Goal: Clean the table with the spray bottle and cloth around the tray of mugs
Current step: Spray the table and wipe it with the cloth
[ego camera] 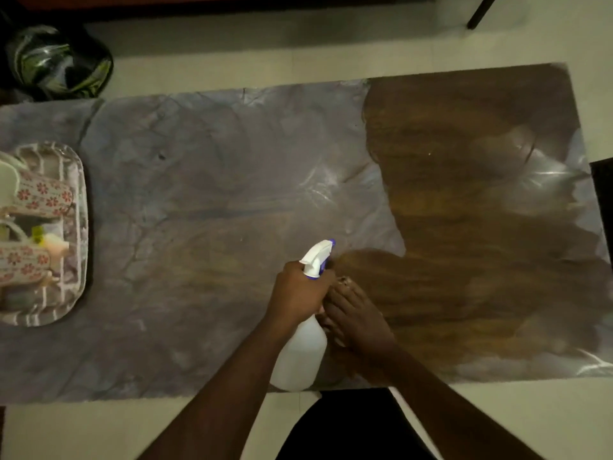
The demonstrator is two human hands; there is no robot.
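Note:
A white spray bottle (300,353) with a white and purple trigger head (319,257) stands near the table's front edge. My left hand (298,293) is closed around its neck, and the nozzle points away from me. My right hand (356,318) lies beside the bottle with its fingers resting against the bottle's shoulder, holding nothing that I can see. The table (205,200) has a wrinkled clear plastic cover that looks grey on the left and shows brown wood on the right. At the far left stands the tray (82,207) with floral mugs (43,194) lying in it. No cloth is in view.
A dark bag with green stripes (56,61) sits on the pale floor beyond the table's far left corner. A black object (603,200) is at the table's right end. A dark furniture leg (481,11) stands at the top right.

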